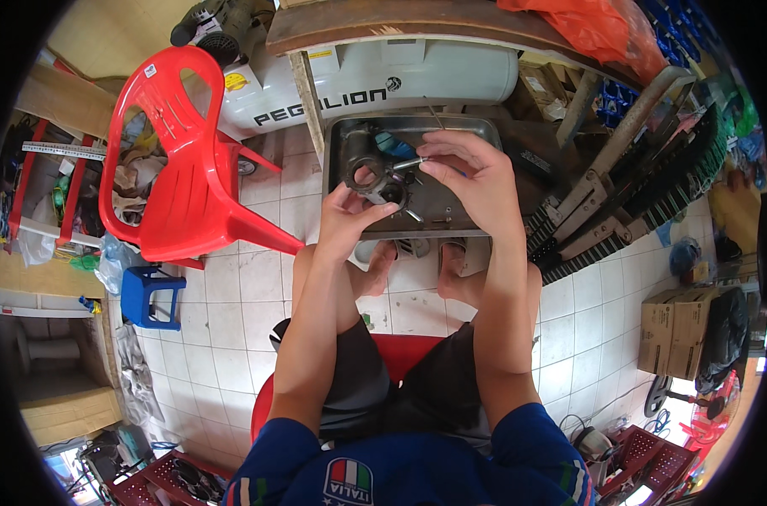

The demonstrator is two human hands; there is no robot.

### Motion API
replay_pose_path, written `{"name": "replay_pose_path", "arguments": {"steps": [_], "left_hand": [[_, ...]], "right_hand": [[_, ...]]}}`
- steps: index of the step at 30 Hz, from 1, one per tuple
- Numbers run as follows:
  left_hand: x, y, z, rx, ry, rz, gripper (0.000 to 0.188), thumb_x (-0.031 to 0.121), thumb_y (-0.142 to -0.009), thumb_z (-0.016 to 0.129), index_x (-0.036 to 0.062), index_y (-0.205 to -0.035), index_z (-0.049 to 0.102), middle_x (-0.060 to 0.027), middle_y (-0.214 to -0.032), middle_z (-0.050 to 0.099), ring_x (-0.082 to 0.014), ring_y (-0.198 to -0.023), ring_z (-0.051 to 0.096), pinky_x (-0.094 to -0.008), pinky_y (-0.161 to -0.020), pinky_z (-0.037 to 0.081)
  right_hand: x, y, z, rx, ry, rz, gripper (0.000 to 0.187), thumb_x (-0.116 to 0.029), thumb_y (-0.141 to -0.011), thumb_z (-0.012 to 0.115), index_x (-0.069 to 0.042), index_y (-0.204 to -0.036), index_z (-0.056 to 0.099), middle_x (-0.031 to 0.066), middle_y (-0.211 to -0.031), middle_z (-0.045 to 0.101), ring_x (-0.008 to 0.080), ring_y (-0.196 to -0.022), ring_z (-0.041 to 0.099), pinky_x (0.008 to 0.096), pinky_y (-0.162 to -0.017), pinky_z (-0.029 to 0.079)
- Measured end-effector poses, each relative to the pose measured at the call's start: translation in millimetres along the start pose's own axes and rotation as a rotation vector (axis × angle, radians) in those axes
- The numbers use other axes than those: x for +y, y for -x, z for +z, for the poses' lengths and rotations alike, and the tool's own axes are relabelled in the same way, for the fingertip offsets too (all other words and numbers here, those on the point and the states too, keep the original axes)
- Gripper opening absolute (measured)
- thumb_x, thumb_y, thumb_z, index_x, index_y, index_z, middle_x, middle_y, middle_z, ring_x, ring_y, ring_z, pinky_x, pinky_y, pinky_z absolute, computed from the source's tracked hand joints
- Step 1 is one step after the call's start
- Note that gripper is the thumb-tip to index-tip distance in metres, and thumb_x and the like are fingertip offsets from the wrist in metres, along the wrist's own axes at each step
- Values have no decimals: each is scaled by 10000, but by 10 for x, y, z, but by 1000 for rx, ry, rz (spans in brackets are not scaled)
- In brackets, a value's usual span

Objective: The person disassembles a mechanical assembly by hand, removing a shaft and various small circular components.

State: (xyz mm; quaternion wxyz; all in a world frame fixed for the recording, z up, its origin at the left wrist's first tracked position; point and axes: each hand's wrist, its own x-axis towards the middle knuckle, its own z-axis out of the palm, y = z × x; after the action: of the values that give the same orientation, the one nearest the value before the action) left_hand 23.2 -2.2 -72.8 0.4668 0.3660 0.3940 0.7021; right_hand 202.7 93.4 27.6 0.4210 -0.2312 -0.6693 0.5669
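Observation:
My left hand (343,221) is closed around the lower side of a dark metal housing (387,187) with a round opening, tilted over the tray. Between the fingertips of my right hand (478,175) is a slim silver pin (410,164), its far end at the housing's upper right. Whether the pin sits in a hole I cannot tell. A second silver pin (414,216) shows just below the housing. Under both hands stands a dark, grimy metal tray (468,233), with a teal item (392,144) near its back.
A red plastic chair (174,215) and a blue stool (151,297) stand left. Behind the tray are a wooden bench (400,29) and a grey compressor tank (451,84). Toothed dark metal parts (603,223) lean at the right. Cardboard boxes (675,333) sit farther right on white tiles.

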Motion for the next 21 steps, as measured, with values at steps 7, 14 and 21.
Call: {"name": "replay_pose_path", "arguments": {"steps": [7, 14, 21], "left_hand": [[30, 10, 40, -20, -13, 10, 649, -135, -753, 743, -33, -1343, 492, -123, -1309, 563, -195, -1172, 560, -349, -951, 519], [30, 15, 41, -26, -13, 17, 664, -134, -746, 751, -22, -1350, 497, -120, -1302, 570, -188, -1166, 563, -337, -913, 541], [-4, 13, 44, -18, -47, -7, 665, -106, -744, 772, -20, -1347, 506, -104, -1253, 608, -162, -1104, 592, -321, -921, 533]], "right_hand": [[119, -17, 119, 92, 197, -101, 255, -31, -874, 694, -40, -1127, 666, 99, -959, 690, 154, -817, 652, 288, -763, 539], [-63, 7, 197, 113, 358, 112, 257, -103, -878, 710, -56, -1127, 669, 93, -873, 692, 144, -719, 597, 269, -665, 486], [-65, 30, -92, -41, 73, 38, 422, 55, -790, 735, -9, -1193, 626, 84, -1030, 694, 163, -973, 666, 317, -939, 528]]}}
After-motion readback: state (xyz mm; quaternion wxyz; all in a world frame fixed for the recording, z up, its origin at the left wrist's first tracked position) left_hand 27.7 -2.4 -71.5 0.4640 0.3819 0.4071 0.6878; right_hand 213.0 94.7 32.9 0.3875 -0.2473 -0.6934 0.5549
